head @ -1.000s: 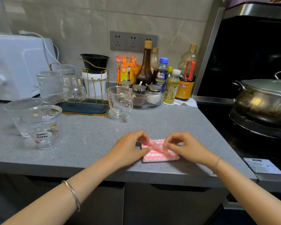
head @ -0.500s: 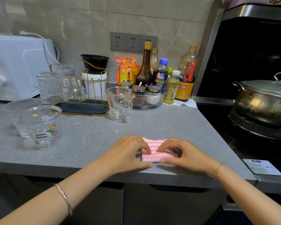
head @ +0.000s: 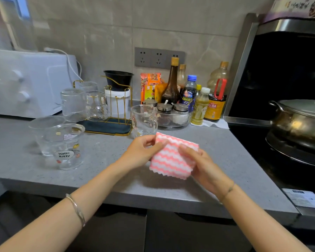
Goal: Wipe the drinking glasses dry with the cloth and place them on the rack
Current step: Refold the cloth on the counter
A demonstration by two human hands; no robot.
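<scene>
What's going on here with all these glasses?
A person holds a pink-and-white cloth above the grey counter, left hand pinching its left edge, right hand gripping its right side. No glass is in hand: the Hello Kitty glass and a handled glass stand on the counter, upturned glasses sit on the gold rack.

- You hold the cloth [head: 173,157] between your left hand [head: 142,151] and your right hand [head: 204,164], over the front of the counter [head: 107,155].
- Just behind the cloth, a jug [head: 144,120] stands on the counter.
- The rack [head: 107,127] sits left of the jug, with two glasses [head: 73,104] on it.
- At your far left stand two more glasses [head: 67,148], one just behind the other.
- A bowl [head: 173,122] with jars in it sits right of the jug, and bottles [head: 171,88] stand behind it by the wall.
- The pot [head: 302,120] sits on the stove [head: 289,153] at your right.
</scene>
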